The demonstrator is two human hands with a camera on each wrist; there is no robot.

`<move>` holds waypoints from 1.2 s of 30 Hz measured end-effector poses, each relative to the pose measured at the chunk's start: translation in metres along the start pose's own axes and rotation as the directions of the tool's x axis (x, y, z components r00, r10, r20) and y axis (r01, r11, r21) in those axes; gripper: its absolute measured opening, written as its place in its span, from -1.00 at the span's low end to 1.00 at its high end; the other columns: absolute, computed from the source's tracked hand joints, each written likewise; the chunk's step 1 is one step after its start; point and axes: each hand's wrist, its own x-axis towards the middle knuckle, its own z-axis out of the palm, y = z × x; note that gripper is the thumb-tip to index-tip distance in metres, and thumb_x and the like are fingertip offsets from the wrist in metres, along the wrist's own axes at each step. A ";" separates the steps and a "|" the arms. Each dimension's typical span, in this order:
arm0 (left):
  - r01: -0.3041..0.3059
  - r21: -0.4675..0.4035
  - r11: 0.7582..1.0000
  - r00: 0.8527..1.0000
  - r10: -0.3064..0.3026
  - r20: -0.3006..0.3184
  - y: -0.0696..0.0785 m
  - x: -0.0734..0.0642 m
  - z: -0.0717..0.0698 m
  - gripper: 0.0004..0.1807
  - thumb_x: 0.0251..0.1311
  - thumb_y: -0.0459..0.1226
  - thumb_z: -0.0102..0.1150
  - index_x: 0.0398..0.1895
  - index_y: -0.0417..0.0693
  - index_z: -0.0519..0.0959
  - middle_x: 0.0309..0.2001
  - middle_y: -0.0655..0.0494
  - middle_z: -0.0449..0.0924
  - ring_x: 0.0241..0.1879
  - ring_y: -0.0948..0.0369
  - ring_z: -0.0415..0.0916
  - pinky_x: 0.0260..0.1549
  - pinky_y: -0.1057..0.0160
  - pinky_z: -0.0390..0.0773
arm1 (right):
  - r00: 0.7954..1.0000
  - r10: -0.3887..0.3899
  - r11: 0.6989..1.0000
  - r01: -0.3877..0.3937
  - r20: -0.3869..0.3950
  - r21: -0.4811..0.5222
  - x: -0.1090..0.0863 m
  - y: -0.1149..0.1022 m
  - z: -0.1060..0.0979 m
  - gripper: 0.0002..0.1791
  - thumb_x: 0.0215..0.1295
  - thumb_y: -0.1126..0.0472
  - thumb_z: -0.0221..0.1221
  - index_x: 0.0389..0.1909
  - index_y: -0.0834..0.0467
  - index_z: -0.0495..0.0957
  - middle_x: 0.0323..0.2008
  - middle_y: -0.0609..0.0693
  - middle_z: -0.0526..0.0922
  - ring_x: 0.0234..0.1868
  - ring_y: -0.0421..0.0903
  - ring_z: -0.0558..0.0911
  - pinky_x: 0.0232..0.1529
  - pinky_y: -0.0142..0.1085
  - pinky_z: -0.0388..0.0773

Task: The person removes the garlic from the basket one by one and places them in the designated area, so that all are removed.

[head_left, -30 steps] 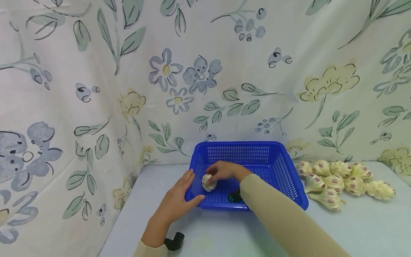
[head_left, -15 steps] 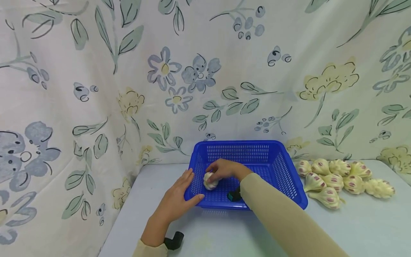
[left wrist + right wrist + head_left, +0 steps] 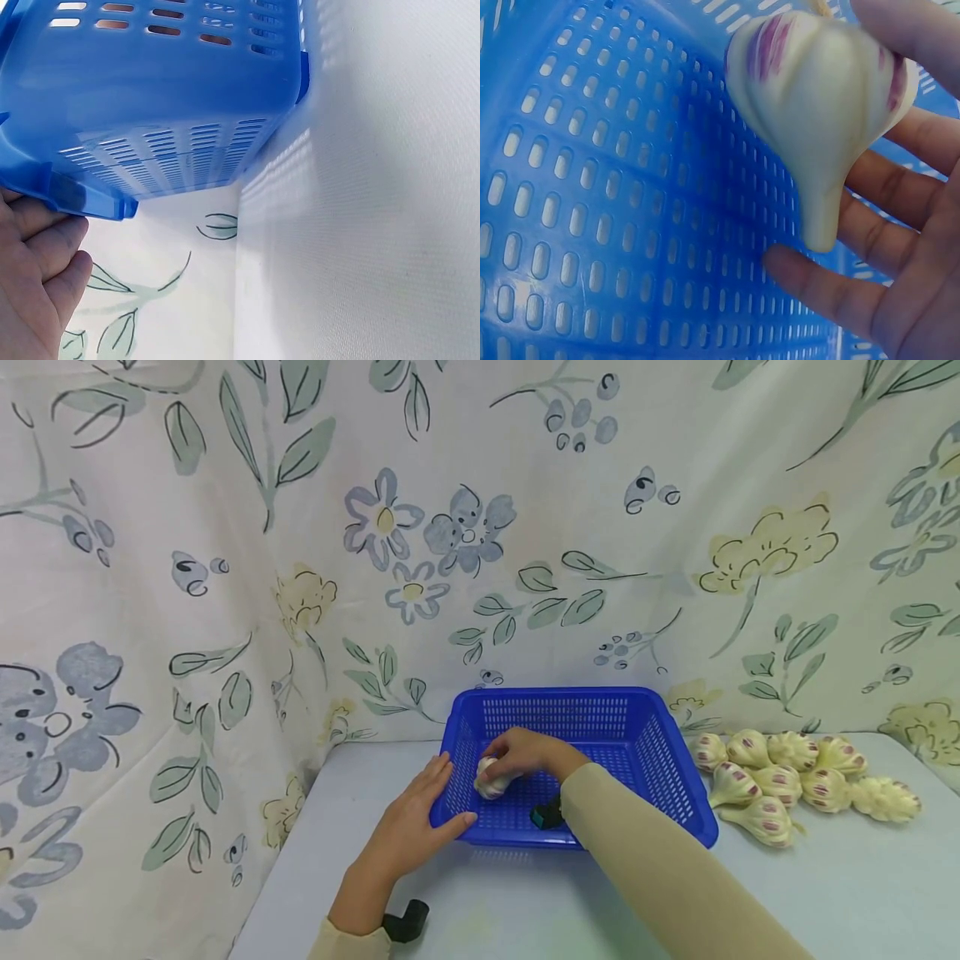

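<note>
My right hand (image 3: 528, 752) reaches into a blue plastic basket (image 3: 555, 842) and holds a garlic bulb (image 3: 491, 779) near the basket's left side. Up close in the right wrist view, the garlic bulb (image 3: 821, 90) is cream with purple streaks, its stem pointing down; thumb and fingers are round it. My left hand (image 3: 416, 822) lies along the basket's left rim, fingers straight. From the left wrist view, the fingers of the left hand (image 3: 45, 262) touch the rim at the basket's (image 3: 150, 82) corner.
Several garlic bulbs (image 3: 780, 785) lie grouped on the white table (image 3: 360, 793), right of the basket. Black wrist-camera mounts show at my right wrist (image 3: 547, 813) and at my left wrist (image 3: 407, 922). A floral cloth (image 3: 480, 527) hangs behind.
The garlic bulb in my right hand has shifted slightly and tilted within the basket. My left hand has stayed on the rim.
</note>
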 end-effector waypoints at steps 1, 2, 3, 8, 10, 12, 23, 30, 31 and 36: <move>0.000 -0.002 1.000 1.000 0.000 0.000 0.000 0.000 0.000 0.01 0.15 0.40 0.02 0.53 0.03 0.14 0.57 0.24 -0.04 0.55 0.14 -0.06 0.42 -0.13 0.16 | 1.000 0.005 1.000 -0.005 -0.005 0.001 0.000 0.000 0.000 -0.43 0.09 -0.13 0.39 0.08 0.09 0.64 -0.14 -0.06 0.69 -0.17 -0.10 0.64 -0.10 -0.12 0.69; 0.000 -0.003 1.000 1.000 0.000 0.001 0.000 0.000 0.000 0.01 0.15 0.40 0.02 0.53 0.02 0.14 0.57 0.23 -0.04 0.55 0.14 -0.06 0.42 -0.13 0.16 | 1.000 0.008 1.000 -0.008 -0.010 0.002 0.000 0.000 0.000 -0.42 0.09 -0.15 0.39 0.07 0.10 0.64 -0.15 -0.06 0.69 -0.17 -0.10 0.64 -0.12 -0.12 0.69; 0.000 -0.005 1.000 1.000 0.000 0.002 0.000 0.000 0.000 0.01 0.15 0.40 0.02 0.53 0.02 0.14 0.57 0.23 -0.04 0.55 0.14 -0.06 0.42 -0.13 0.16 | 1.000 0.010 1.000 -0.010 -0.015 0.004 0.000 0.000 0.000 -0.41 0.08 -0.16 0.39 0.06 0.10 0.65 -0.16 -0.07 0.69 -0.18 -0.10 0.64 -0.14 -0.13 0.70; 0.001 -0.011 1.000 1.000 -0.001 0.005 -0.001 0.000 0.000 0.02 0.15 0.41 0.02 0.53 0.02 0.14 0.56 0.25 -0.05 0.55 0.16 -0.07 0.43 -0.12 0.16 | 0.999 -0.009 1.000 0.010 -0.039 0.023 0.000 -0.003 -0.001 -0.39 0.08 -0.18 0.37 0.08 0.12 0.64 -0.15 -0.07 0.70 -0.18 -0.11 0.65 -0.16 -0.14 0.71; 0.001 -0.013 1.000 1.000 0.000 0.005 -0.001 0.000 0.000 0.02 0.15 0.40 0.02 0.53 0.02 0.14 0.56 0.26 -0.05 0.55 0.14 -0.06 0.42 -0.13 0.16 | 0.998 -0.031 0.999 0.032 -0.047 0.029 0.000 -0.004 -0.002 -0.38 0.10 -0.17 0.37 0.10 0.13 0.63 -0.12 -0.05 0.70 -0.17 -0.11 0.65 -0.14 -0.14 0.71; -0.003 -0.017 1.000 1.000 0.003 0.004 -0.001 0.000 0.000 0.02 0.15 0.41 0.02 0.53 0.00 0.14 0.56 0.24 -0.04 0.55 0.12 -0.05 0.42 -0.14 0.17 | 0.997 -0.055 0.998 0.057 -0.056 0.035 -0.001 -0.007 -0.003 -0.38 0.11 -0.15 0.37 0.11 0.14 0.62 -0.11 -0.04 0.70 -0.17 -0.12 0.66 -0.12 -0.14 0.70; -0.012 -0.021 1.000 1.000 0.012 -0.004 -0.002 0.000 0.001 0.04 0.14 0.43 0.00 0.53 0.00 0.14 0.56 0.20 -0.03 0.55 0.11 -0.05 0.41 -0.15 0.17 | 0.980 -0.136 0.988 0.145 -0.146 0.051 -0.008 -0.015 -0.013 -0.48 0.09 -0.10 0.39 0.04 0.06 0.63 -0.10 -0.07 0.68 -0.12 -0.13 0.63 0.00 -0.19 0.65; -0.008 -0.016 1.000 1.000 0.008 -0.006 -0.001 0.001 0.001 0.00 0.17 0.35 0.09 0.53 -0.02 0.15 0.56 0.20 -0.03 0.55 0.12 -0.05 0.42 -0.13 0.17 | 0.971 -0.125 0.987 0.142 -0.205 0.071 -0.020 -0.017 -0.028 -0.39 0.06 -0.12 0.42 0.11 0.05 0.56 -0.06 -0.04 0.67 -0.08 -0.11 0.63 0.05 -0.12 0.63; -0.007 -0.020 1.000 1.000 0.007 -0.008 0.000 0.001 0.001 -0.01 0.17 0.32 0.11 0.52 -0.03 0.15 0.56 0.20 -0.02 0.55 0.12 -0.05 0.42 -0.13 0.17 | 0.969 -0.124 0.986 0.144 -0.212 0.081 -0.023 -0.017 -0.031 -0.37 0.05 -0.11 0.42 0.12 0.07 0.55 -0.05 -0.03 0.67 -0.08 -0.09 0.63 0.05 -0.11 0.63; 0.001 -0.029 1.000 1.000 -0.001 -0.008 0.001 0.000 0.001 -0.03 0.17 0.28 0.16 0.53 -0.01 0.15 0.56 0.21 -0.02 0.55 0.13 -0.05 0.43 -0.13 0.16 | 0.962 -0.147 0.979 0.175 -0.231 0.104 -0.039 -0.016 -0.047 -0.35 0.04 -0.09 0.44 0.17 0.03 0.55 -0.01 -0.03 0.65 -0.06 -0.07 0.62 0.01 -0.09 0.64</move>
